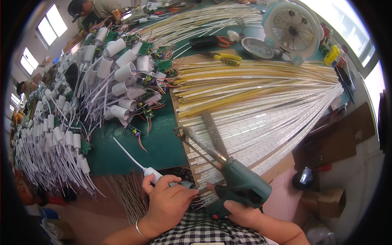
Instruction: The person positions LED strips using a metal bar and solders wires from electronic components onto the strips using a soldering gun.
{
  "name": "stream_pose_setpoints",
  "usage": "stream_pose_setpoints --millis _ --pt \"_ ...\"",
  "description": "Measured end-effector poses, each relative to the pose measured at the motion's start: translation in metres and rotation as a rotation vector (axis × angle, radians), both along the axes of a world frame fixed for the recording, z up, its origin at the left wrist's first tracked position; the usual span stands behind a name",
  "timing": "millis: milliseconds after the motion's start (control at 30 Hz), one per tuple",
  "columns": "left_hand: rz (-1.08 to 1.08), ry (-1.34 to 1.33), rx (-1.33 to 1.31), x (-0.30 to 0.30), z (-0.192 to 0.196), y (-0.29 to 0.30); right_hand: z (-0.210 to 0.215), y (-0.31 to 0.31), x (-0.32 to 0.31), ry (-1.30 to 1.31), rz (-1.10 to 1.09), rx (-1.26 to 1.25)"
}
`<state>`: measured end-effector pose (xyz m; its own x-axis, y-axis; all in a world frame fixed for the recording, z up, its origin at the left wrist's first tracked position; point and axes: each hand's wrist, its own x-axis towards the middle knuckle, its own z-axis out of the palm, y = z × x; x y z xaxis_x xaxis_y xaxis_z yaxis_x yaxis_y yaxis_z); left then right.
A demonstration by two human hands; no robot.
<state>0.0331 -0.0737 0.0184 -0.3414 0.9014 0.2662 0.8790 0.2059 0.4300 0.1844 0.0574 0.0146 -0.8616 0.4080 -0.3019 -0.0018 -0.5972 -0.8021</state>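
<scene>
My left hand [169, 202] is closed around a small white cylindrical housing [152, 173] with a white cable [128, 153] running from its end toward the far left. Thin wires and a darker part show near its fingertips, partly covered by the fingers. In my right hand [243, 214] is a dark green soldering gun [247, 181], gripped by its handle. Its metal barrel and tip point up and left, over a fan of white LED strips [261, 126] on a cardboard sheet. Beside the barrel lies a flat metal bar [214, 134] on the strips.
A big heap of white housings [122, 71] with cables and green circuit boards fills the left of the green table [139, 153]. Yellow-handled pliers [226, 58], a round metal dish [257, 47] and an electric fan [292, 30] stand beyond the strips. A co-worker [96, 12] works at the far left.
</scene>
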Motion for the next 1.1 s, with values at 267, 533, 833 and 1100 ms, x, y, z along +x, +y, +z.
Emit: stream_pose_setpoints --millis 267,533,833,1100 --pt "0.064 -0.034 0.008 0.004 -0.011 0.002 -0.003 0.002 0.012 -0.028 0.003 -0.121" --pt "0.046 -0.032 0.051 0.003 -0.014 0.009 -0.005 0.023 0.114 -0.108 0.251 0.666" --pt "0.058 0.024 0.019 0.003 -0.008 0.012 0.013 0.001 0.103 -0.318 0.110 0.959" --pt "0.062 0.054 0.004 0.003 -0.007 0.014 0.012 0.000 0.101 -0.344 0.147 0.917"
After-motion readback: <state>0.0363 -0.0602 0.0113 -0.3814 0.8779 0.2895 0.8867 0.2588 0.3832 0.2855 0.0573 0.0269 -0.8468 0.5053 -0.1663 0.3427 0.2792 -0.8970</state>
